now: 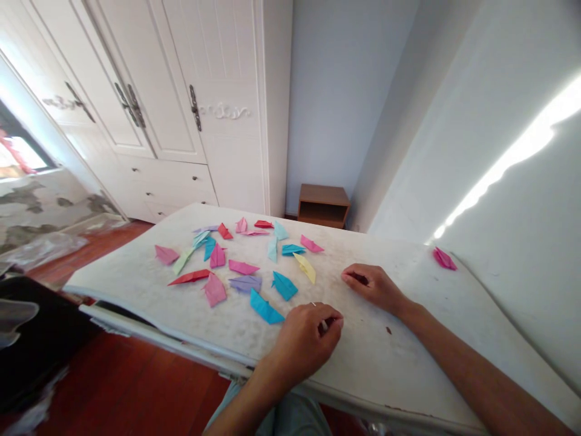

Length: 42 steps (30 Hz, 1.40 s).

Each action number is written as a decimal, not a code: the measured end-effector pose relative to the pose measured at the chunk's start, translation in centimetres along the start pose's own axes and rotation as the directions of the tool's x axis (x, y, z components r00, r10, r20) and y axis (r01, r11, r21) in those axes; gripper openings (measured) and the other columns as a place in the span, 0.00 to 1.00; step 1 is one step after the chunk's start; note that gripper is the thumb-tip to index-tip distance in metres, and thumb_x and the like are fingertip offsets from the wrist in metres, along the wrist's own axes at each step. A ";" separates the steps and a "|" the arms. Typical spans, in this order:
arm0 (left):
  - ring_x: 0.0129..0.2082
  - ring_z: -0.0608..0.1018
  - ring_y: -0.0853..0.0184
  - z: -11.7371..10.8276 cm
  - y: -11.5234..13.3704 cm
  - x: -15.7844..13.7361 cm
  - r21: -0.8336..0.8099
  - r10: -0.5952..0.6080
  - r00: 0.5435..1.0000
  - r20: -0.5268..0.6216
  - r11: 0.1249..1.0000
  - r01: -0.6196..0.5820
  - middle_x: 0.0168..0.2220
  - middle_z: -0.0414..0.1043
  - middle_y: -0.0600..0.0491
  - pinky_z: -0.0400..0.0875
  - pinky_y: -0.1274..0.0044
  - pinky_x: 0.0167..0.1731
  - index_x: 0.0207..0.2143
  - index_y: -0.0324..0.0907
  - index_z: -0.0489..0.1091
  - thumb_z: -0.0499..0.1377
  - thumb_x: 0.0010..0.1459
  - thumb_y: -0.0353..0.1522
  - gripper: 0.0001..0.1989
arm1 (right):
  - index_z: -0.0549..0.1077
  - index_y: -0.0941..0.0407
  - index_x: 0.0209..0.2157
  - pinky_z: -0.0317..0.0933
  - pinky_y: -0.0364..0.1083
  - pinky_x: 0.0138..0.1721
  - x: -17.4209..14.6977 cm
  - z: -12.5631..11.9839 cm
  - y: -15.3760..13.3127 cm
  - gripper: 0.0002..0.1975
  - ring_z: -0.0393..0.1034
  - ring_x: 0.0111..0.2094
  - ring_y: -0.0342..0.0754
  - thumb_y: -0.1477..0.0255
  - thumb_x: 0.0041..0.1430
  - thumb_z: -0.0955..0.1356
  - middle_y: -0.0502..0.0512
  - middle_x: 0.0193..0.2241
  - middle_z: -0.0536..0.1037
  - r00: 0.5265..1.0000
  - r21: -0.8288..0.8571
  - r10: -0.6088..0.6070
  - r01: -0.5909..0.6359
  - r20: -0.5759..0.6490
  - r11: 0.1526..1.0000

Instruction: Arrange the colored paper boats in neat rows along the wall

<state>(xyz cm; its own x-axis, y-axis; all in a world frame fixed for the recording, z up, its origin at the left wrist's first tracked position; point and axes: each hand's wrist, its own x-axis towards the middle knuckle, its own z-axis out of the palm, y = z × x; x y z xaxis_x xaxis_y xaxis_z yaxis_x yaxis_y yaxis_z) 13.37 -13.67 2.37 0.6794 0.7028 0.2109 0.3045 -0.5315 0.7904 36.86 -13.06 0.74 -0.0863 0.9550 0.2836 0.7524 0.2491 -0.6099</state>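
One white wardrobe (240, 163) stands beyond a white table (376, 369), and a brown cabinet (323, 195) shows past the far edge. The person's left hand (307, 342) is half curled, thumb and forefinger nearly meeting; the right hand (372, 284), farther across, is loosely curled too. Whether either holds anything is hard to tell. Folded papers (244, 267) in many colors lie scattered across the table: a blue paper (265, 307) just beside the left hand, a yellow paper (305, 268) nearest the right, and a magenta paper (444, 259) (well apart from the others).
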 end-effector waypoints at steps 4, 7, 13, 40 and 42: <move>0.29 0.75 0.68 -0.9 0.0 0.8 0.003 -0.023 0.999 -0.030 1.000 0.023 0.32 0.78 0.52 0.65 0.79 0.31 0.34 0.40 0.77 0.54 0.60 0.31 0.11 | 0.76 0.58 0.31 0.57 0.43 0.26 0.1 0.0 -0.7 0.18 0.65 0.25 0.45 0.57 0.61 0.65 0.53 0.26 0.76 0.996 0.147 0.058 -0.067 0.063 0.987; 0.26 0.74 0.70 -1.3 -0.1 1.5 0.023 -0.013 0.998 -0.062 1.000 0.014 0.29 0.77 0.52 0.64 0.79 0.29 0.32 0.39 0.76 0.53 0.60 0.30 0.11 | 0.76 0.59 0.29 0.58 0.42 0.26 0.1 -0.1 -1.1 0.20 0.66 0.26 0.45 0.55 0.59 0.67 0.53 0.24 0.75 0.985 0.275 0.079 -0.119 0.152 0.954; 0.18 0.72 0.72 -0.4 -0.2 2.5 -0.220 -0.211 0.976 -0.060 0.956 0.193 0.20 0.70 0.56 0.63 0.82 0.21 0.32 0.38 0.72 0.55 0.56 0.31 0.07 | 0.77 0.59 0.31 0.60 0.42 0.29 0.0 -0.1 -1.6 0.19 0.67 0.27 0.45 0.55 0.55 0.71 0.54 0.26 0.76 0.953 0.386 0.090 -0.203 0.290 0.900; 0.33 0.75 0.63 1.6 -1.8 1.7 -0.400 -0.530 0.844 0.080 0.759 0.514 0.30 0.75 0.49 0.67 0.77 0.30 0.34 0.41 0.78 0.66 0.47 0.41 0.14 | 0.81 0.41 0.33 0.71 0.49 0.29 -1.6 1.1 1.2 0.06 0.75 0.29 0.56 0.60 0.53 0.71 0.57 0.28 0.79 0.968 0.117 -0.042 0.013 0.249 0.993; 0.32 0.75 0.62 1.7 -1.9 1.7 -0.366 -0.520 0.848 0.103 0.773 0.518 0.31 0.75 0.48 0.67 0.75 0.31 0.34 0.42 0.79 0.65 0.47 0.41 0.14 | 0.81 0.39 0.33 0.71 0.50 0.28 -2.2 1.2 3.1 0.06 0.75 0.29 0.57 0.60 0.51 0.72 0.57 0.28 0.79 0.981 0.072 -0.041 0.028 0.191 0.997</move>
<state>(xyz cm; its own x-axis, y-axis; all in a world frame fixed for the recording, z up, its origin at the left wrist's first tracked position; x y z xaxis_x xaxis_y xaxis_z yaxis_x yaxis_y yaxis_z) 15.09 -12.25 0.32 0.4863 0.8238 -0.2913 0.3431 0.1265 0.9307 38.58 -14.18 -2.69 -0.2398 0.9572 0.1620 0.7010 0.2861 -0.6532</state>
